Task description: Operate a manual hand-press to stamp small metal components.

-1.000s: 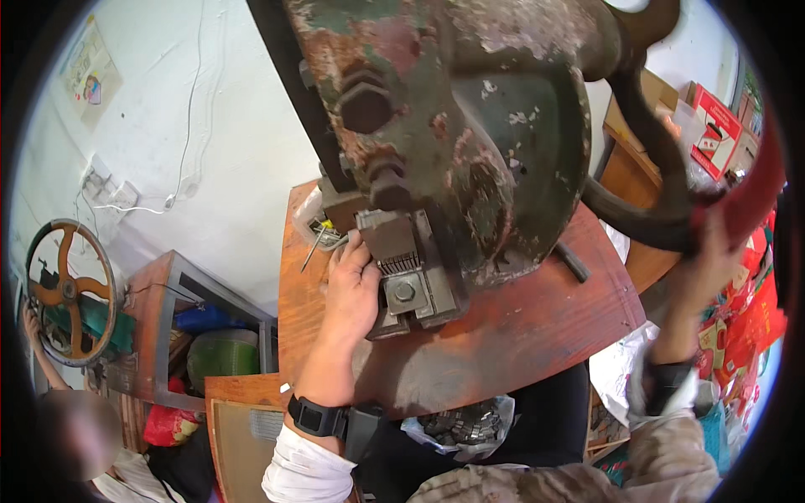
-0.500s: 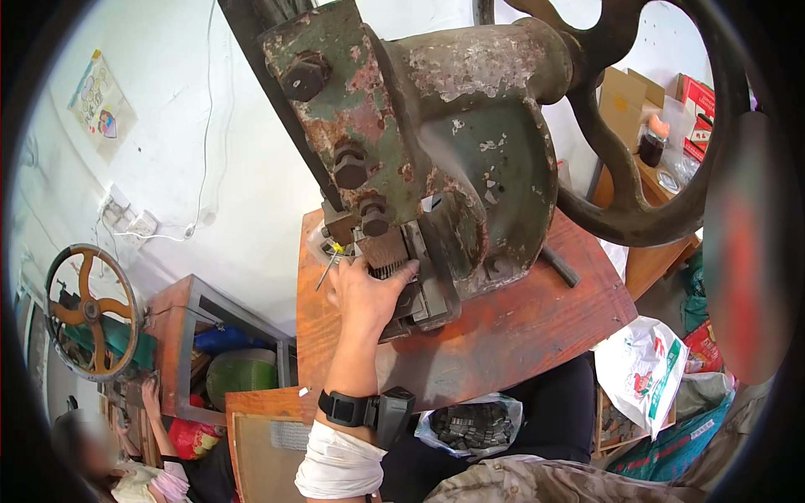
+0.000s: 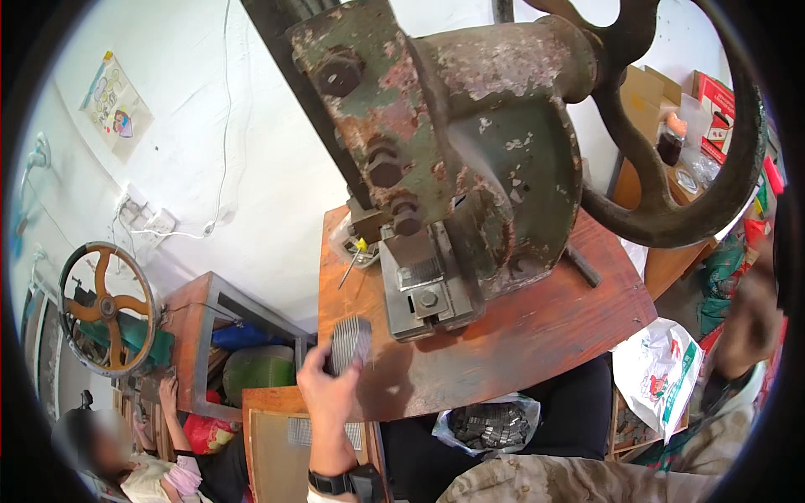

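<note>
My left hand [image 3: 328, 384] is closed around a small ribbed grey metal piece [image 3: 350, 345], pinching it between thumb and fingers above the front left of the red-brown bench. The piece shows fine parallel ridges. Farther back stands a worn green hand press [image 3: 511, 168]; under its ram lies a steel die block [image 3: 429, 289] with a bolt in front. At the right edge my right hand [image 3: 752, 310] is dark and smeared, near the rim of the big handwheel [image 3: 662, 220]; its fingers cannot be made out.
A bag of dark metal pieces [image 3: 488, 426] lies in my lap. Beside the die, a yellow-topped thin tool [image 3: 352, 261] leans in a plastic container. A wooden tray [image 3: 268, 444] sits at lower left. Another person [image 3: 151, 469] works near a second handwheel [image 3: 107, 308]. A metal bar [image 3: 584, 267] projects from the press.
My left hand has drawn back from the die toward me and left, with the ribbed metal piece in it. The view has shifted slightly, and my right sleeve and hand show more at right.
</note>
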The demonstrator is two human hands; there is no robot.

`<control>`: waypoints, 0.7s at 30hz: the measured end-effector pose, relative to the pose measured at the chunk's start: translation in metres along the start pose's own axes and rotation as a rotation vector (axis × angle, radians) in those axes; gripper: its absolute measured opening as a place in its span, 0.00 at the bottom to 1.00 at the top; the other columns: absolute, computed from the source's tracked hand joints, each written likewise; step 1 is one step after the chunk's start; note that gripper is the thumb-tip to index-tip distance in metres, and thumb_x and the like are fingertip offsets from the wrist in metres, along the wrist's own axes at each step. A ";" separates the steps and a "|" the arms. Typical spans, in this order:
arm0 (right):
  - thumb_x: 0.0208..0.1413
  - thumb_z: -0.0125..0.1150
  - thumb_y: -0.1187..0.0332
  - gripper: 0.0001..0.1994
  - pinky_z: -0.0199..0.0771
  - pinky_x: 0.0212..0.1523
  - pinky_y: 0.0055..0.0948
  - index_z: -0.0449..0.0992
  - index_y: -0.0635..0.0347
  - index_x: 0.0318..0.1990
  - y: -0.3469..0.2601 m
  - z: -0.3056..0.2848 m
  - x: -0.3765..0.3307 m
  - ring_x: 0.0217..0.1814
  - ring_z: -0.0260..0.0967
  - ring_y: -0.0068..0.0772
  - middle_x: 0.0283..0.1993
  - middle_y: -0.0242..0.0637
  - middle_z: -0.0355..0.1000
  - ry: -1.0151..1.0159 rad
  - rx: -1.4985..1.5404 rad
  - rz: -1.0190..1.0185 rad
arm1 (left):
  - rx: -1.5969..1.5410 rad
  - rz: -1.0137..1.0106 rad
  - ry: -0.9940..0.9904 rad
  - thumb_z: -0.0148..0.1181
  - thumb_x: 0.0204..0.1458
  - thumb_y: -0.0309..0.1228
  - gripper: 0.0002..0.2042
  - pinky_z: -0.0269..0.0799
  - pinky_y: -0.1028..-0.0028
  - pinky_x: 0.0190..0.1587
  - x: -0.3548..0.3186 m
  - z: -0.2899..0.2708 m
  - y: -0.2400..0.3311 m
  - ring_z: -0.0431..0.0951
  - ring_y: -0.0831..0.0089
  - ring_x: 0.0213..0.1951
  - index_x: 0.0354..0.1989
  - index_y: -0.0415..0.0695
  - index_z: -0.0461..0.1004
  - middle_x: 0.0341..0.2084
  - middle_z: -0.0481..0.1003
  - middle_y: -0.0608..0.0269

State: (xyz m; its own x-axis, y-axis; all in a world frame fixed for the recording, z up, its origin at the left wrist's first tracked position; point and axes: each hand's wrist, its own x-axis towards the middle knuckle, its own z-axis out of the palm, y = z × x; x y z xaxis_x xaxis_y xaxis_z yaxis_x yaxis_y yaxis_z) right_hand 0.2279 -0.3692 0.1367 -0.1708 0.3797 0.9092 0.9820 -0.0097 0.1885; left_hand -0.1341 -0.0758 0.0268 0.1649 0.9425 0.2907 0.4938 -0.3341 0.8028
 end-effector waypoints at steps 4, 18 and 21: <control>0.32 0.61 0.79 0.13 0.62 0.48 0.41 0.73 0.61 0.32 -0.047 0.052 -0.039 0.50 0.60 0.50 0.42 0.43 0.67 -0.309 0.214 0.368 | -0.091 0.108 -0.158 0.67 0.31 0.27 0.24 0.69 0.70 0.38 -0.046 0.018 -0.040 0.72 0.65 0.34 0.40 0.31 0.70 0.31 0.71 0.55; 0.39 0.62 0.78 0.10 0.66 0.46 0.39 0.74 0.62 0.33 -0.074 0.139 -0.119 0.47 0.62 0.48 0.40 0.42 0.68 -0.399 0.419 0.587 | 0.411 0.354 -0.257 0.68 0.32 0.32 0.25 0.61 0.62 0.47 -0.072 0.050 0.007 0.67 0.56 0.44 0.42 0.37 0.72 0.39 0.69 0.52; 0.38 0.62 0.77 0.10 0.66 0.45 0.40 0.74 0.62 0.32 -0.075 0.140 -0.118 0.47 0.62 0.49 0.40 0.42 0.69 -0.414 0.380 0.571 | 0.545 0.321 -0.193 0.69 0.33 0.37 0.27 0.59 0.61 0.48 -0.073 0.059 0.020 0.66 0.56 0.44 0.44 0.38 0.71 0.39 0.68 0.53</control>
State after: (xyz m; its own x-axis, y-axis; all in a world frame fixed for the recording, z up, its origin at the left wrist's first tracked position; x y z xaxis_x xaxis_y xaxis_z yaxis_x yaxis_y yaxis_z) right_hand 0.1861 -0.2838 -0.0368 0.3366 0.7246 0.6013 0.8818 -0.0184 -0.4713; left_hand -0.0862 -0.1509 -0.0095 0.5009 0.7989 0.3329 0.7477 -0.5932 0.2984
